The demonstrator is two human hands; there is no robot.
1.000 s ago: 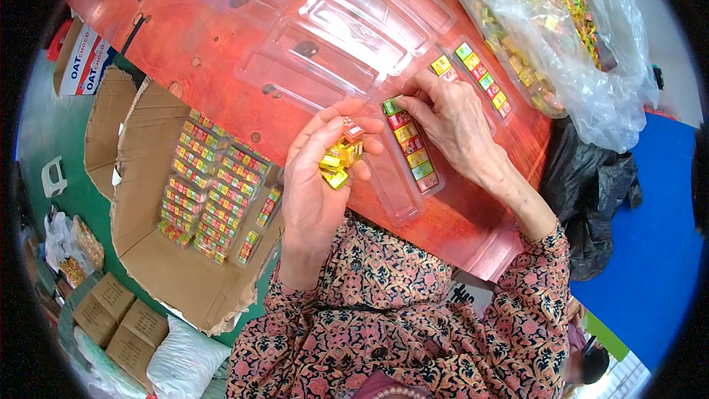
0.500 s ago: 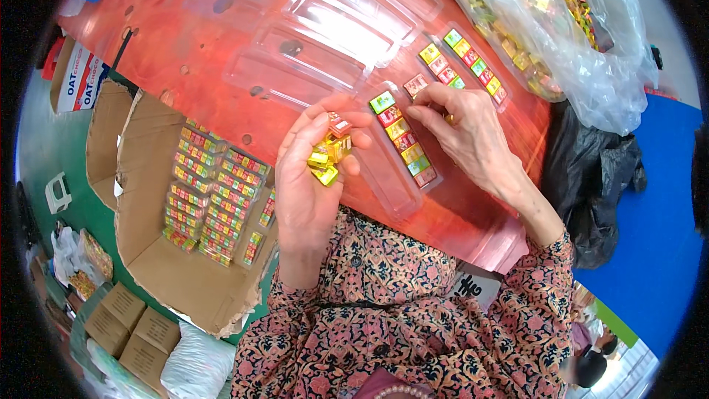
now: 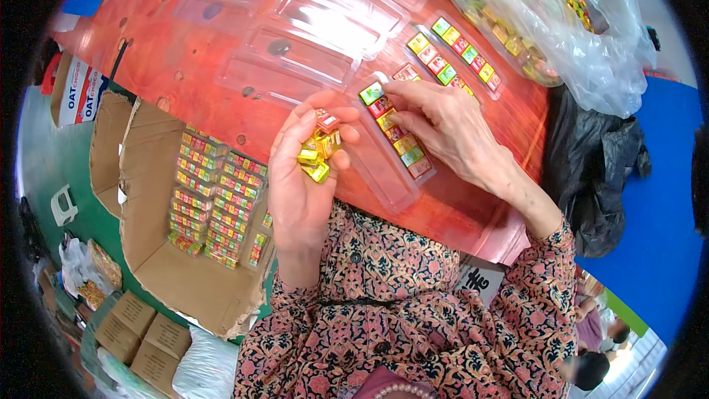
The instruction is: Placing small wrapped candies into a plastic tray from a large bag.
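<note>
Several small wrapped candies, mostly yellow with a red one on top, lie in my cupped left hand. My right hand reaches over a narrow clear plastic tray filled with a row of colourful candies. Its thumb and index finger are apart at the left side of this row, with no candy visible between them; the other fingers are curled and partly hidden. Just beyond, a red-labelled candy shows, the rest of its row covered by my right hand.
Empty clear trays lie on the red table. Two more candy rows lie at the right. A large plastic bag of candies stands behind, above a black bag. A cardboard box holds packed trays at the left.
My right hand has moved left, from beside the filled tray to over its candy row. My left hand still cups its candies. The view has shifted slightly.
</note>
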